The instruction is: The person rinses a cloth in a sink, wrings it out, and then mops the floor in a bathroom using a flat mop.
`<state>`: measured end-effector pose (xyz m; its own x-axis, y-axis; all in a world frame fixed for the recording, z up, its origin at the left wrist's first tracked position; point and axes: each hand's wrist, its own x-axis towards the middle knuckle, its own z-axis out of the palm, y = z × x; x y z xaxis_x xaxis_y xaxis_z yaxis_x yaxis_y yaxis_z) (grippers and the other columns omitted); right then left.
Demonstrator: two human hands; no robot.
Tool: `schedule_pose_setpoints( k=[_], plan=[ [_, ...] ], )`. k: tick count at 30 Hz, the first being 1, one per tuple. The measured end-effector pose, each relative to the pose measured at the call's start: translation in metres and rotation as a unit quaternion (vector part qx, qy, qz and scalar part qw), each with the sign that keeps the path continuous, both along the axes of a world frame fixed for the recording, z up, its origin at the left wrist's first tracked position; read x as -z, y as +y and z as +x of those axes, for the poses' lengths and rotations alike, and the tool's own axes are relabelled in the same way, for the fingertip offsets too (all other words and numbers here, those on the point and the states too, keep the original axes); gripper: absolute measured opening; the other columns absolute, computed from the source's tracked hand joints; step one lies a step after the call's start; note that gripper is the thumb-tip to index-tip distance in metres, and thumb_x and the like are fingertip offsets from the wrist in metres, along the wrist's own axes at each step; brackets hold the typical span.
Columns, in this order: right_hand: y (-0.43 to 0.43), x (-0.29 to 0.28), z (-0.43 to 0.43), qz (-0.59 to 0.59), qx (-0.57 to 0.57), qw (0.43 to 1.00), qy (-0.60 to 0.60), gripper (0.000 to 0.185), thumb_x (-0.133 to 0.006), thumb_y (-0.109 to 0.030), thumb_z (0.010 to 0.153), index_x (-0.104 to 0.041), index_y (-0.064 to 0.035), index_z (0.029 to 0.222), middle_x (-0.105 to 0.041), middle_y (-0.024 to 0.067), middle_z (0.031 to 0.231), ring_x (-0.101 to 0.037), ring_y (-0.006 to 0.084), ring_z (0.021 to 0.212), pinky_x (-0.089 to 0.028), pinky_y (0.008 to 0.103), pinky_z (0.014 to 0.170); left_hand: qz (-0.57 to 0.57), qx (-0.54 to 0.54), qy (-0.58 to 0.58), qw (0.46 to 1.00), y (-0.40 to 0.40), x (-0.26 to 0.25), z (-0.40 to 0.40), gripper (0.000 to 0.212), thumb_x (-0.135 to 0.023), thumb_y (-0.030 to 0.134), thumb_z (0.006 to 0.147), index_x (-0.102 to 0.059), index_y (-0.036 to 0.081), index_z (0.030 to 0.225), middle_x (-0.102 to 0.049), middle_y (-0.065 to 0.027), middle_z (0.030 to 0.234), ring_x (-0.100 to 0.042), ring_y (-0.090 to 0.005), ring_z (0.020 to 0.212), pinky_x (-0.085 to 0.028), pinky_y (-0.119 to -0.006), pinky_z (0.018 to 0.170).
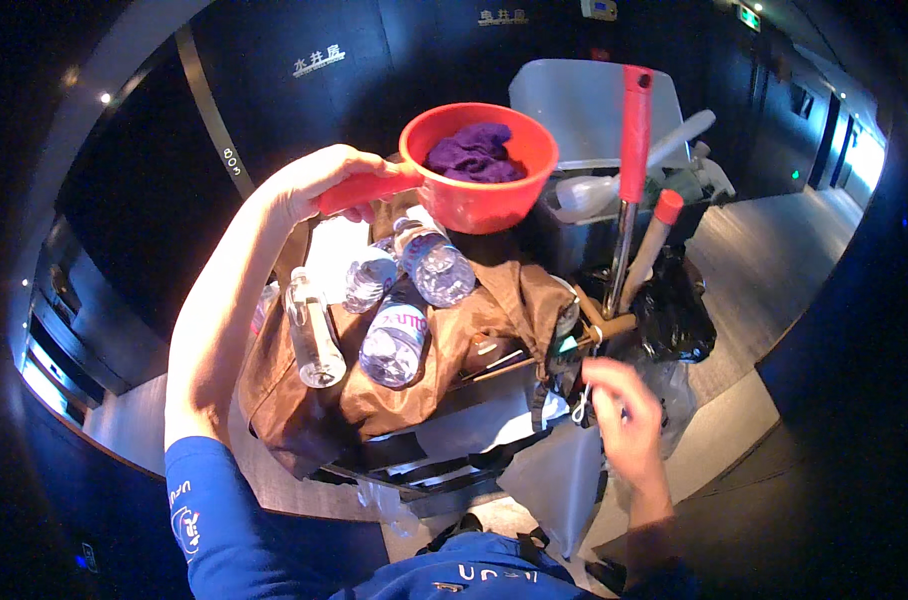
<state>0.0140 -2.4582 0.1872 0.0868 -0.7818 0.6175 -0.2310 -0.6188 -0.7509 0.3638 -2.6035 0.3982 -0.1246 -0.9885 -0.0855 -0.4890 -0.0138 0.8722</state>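
Note:
My left hand (341,176) grips the handle of a red plastic dipper (484,206) over the far side of a cleaning cart. A crumpled purple cloth (469,154) lies in the dipper. Beneath it, several clear plastic bottles, among them a labelled bottle (397,337) and a bare one (315,337), rest on the cart's brown fabric bag (454,375). My right hand (630,427) is at the cart's near right side, slightly blurred, its fingers bent beside a white cord loop (581,405). Whether the fingers touch the cord cannot be made out.
Upright at the right stand a red-gripped metal pole (634,142) and a red-capped handle (656,232). Behind them are a grey bin lid (574,112) and a white brush (585,196). A black plastic bag (675,315) hangs at the right. Dark corridor doors (394,67) rise behind the cart.

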Motion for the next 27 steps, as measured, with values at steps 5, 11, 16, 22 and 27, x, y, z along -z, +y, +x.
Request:
schedule_pose_setpoints(
  k=[5,11,16,22,27],
  plan=[
    [-0.099,-0.069,0.057,-0.083,0.121,0.958,0.248,0.033,-0.056,-0.025,0.091,-0.063,0.0021,0.107,-0.064,0.0213,0.106,-0.061,0.0345,0.103,-0.047,0.0421,0.088,0.034,0.142,0.070,0.987,-0.006,-0.002,0.005,0.033,-0.060,0.030,0.086,-0.068,-0.001,0.096,-0.067,-0.0116,0.073,-0.065,-0.0198,0.056,-0.054,-0.030,0.052],
    [-0.095,-0.055,0.111,-0.107,0.011,0.975,0.193,0.015,-0.061,-0.016,0.086,-0.067,-0.0034,0.092,-0.067,0.0167,0.085,-0.066,0.0332,0.080,-0.052,0.0400,0.072,0.038,0.126,-0.048,0.990,0.003,-0.003,-0.005,0.034,-0.062,0.034,0.086,-0.070,0.000,0.084,-0.066,-0.0115,0.064,-0.065,-0.0188,0.054,-0.051,-0.027,0.049],
    [-0.085,-0.045,0.129,-0.169,0.038,0.967,0.185,0.018,-0.063,-0.016,0.084,-0.063,-0.0018,0.095,-0.065,0.0113,0.092,-0.064,0.0281,0.087,-0.049,0.0372,0.081,0.006,0.162,-0.164,0.973,-0.026,0.001,-0.021,0.035,-0.065,0.034,0.083,-0.069,-0.001,0.080,-0.065,-0.0088,0.064,-0.060,-0.0158,0.052,-0.046,-0.028,0.048],
    [-0.028,-0.020,0.095,-0.254,0.109,0.961,0.008,0.015,-0.058,-0.006,0.085,-0.064,0.0001,0.098,-0.066,0.0155,0.103,-0.062,0.0302,0.096,-0.047,0.0411,0.090,-0.276,0.062,-0.472,0.835,0.008,-0.019,-0.029,0.057,-0.063,0.058,0.080,-0.071,0.004,0.097,-0.070,-0.0142,0.093,-0.068,-0.0268,0.085,-0.052,-0.036,0.073],
    [-0.039,0.164,-0.013,0.244,0.220,0.901,-0.284,0.019,-0.047,-0.012,0.097,-0.063,-0.0004,0.100,-0.067,0.0063,0.086,-0.061,0.0134,0.074,-0.049,0.0259,0.067,-0.453,0.153,-0.368,0.798,0.106,-0.003,-0.070,0.027,-0.063,0.011,0.084,-0.062,-0.003,0.107,-0.060,-0.0178,0.114,-0.056,-0.0305,0.115,-0.042,-0.039,0.096]
  ],
)
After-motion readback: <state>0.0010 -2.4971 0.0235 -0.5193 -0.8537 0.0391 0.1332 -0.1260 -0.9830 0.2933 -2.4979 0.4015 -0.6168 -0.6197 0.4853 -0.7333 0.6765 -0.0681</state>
